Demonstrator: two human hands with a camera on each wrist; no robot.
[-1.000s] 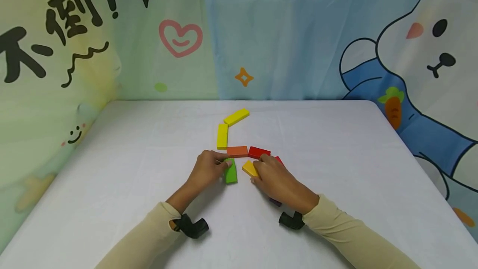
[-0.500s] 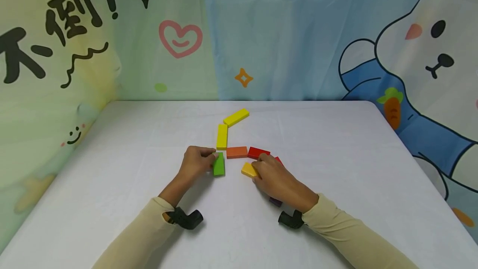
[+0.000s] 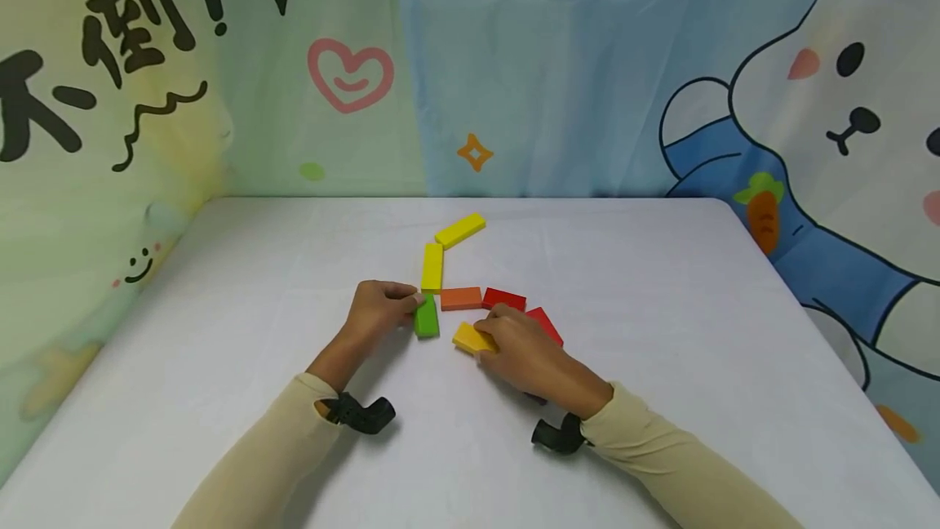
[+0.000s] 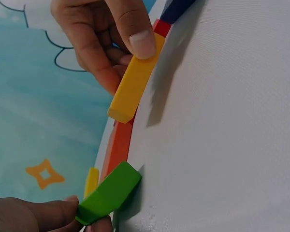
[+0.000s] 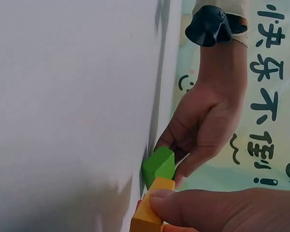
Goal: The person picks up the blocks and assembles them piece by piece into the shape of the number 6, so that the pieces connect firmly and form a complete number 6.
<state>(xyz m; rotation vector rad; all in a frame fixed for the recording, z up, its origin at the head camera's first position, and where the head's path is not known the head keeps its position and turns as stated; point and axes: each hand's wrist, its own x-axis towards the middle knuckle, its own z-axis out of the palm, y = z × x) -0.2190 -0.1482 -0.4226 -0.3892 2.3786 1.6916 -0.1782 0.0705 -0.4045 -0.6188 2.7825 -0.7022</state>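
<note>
My left hand (image 3: pixel 378 306) pinches a green block (image 3: pixel 426 318) between thumb and fingers, just below the near end of a yellow block (image 3: pixel 432 268). In the left wrist view the green block (image 4: pixel 111 191) is tilted. My right hand (image 3: pixel 523 347) grips an amber-yellow block (image 3: pixel 473 339), its thumb on one face in the right wrist view. That amber block (image 4: pixel 137 79) hangs above the tabletop with a shadow beneath it. Between the hands, farther back, lie an orange block (image 3: pixel 461 299) and a red block (image 3: pixel 503 299). Another red block (image 3: pixel 544 325) is partly covered by my right hand.
A second yellow block (image 3: pixel 460 230) lies angled at the back of the white table (image 3: pixel 220 349). A dark blue block (image 4: pixel 178 8) is mostly hidden by my right hand in the head view. A printed cloth backdrop (image 3: pixel 529 88) hangs behind the table.
My left hand has carried the green block left and away from me, from below the orange block to below the yellow one. My right hand has shifted left with the amber block.
</note>
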